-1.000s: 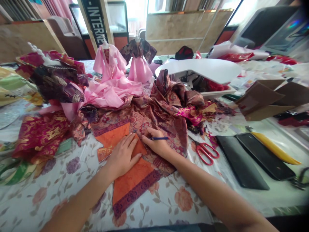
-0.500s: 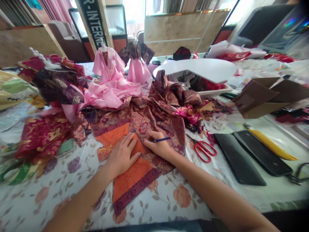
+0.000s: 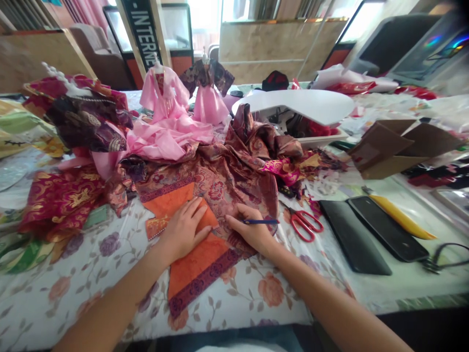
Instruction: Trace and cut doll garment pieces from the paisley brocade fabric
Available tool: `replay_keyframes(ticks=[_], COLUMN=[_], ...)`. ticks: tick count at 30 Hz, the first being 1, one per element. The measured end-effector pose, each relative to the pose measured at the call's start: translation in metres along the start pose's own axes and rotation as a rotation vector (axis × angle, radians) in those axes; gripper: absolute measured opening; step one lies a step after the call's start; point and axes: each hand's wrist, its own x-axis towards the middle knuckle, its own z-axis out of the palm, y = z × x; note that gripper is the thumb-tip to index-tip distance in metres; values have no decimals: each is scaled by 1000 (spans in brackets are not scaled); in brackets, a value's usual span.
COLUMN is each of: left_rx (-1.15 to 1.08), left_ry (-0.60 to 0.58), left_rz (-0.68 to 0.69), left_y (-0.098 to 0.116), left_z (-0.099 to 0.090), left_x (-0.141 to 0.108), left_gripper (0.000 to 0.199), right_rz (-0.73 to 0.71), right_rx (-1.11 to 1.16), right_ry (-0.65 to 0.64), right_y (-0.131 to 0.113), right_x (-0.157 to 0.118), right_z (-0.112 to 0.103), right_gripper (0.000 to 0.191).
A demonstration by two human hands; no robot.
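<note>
Left hand: the left hand [image 3: 183, 231] is lying flat and open, pressing down on the orange panel and gripping nothing.

Right hand: the right hand [image 3: 251, 231] is curled almost shut, pinching a blue pencil [image 3: 262, 221] and resting on the brocade.

Fabric: the orange panel [image 3: 196, 271], edged in purple, is lying on the floral tablecloth [image 3: 238, 298], between both hands; the paisley brocade [image 3: 223, 188] is bunching up just beyond it.

Right of hands: red-handled scissors [image 3: 302, 222] are lying near the right hand, beside a black case [image 3: 351, 237], a black smartphone [image 3: 384, 227] and a yellow tool [image 3: 401, 220].

Background: two pink doll gowns [image 3: 161, 93] [image 3: 208, 110] are standing on mannequin stands, near a white curved panel [image 3: 293, 105] and brown cardboard [image 3: 388, 149].
</note>
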Motion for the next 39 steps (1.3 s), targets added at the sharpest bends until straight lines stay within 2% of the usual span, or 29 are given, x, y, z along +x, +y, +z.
replay_keyframes(ticks=[6, 10, 16, 18, 22, 25, 31, 35, 39], left_rx=[17, 11, 1, -1, -2, -11, 11, 38, 49], left_ry=[-2, 5, -15, -19, -34, -39, -40, -45, -46], left_rz=[-8, -11, -5, -6, -16, -20, -14, -13, -16], left_y=[0, 0, -1, -1, -1, -1, -1, 0, 0], left_z=[2, 3, 1, 1, 1, 2, 3, 3, 3], left_x=[0, 0, 1, 1, 2, 2, 2, 2, 2], left_gripper=[52, 52, 52, 52, 54, 56, 55, 53, 54], right_rz=[19, -6, -37, -129, -424, -578, -657, -687, -726], right_rx=[6, -17, -37, -48, -118, -206, -359, -426, -383], right_ry=[-54, -102, -111, -158, -314, -333, -312, -309, -306], right_y=[-12, -11, -10, -11, -11, -9, -5, -12, -23], right_x=[-8, -11, -14, -15, -18, -22, -27, -32, -38], right_z=[7, 13, 9, 6, 1, 2, 4, 5, 3], right_gripper=[22, 24, 23, 17, 14, 15, 13, 13, 12])
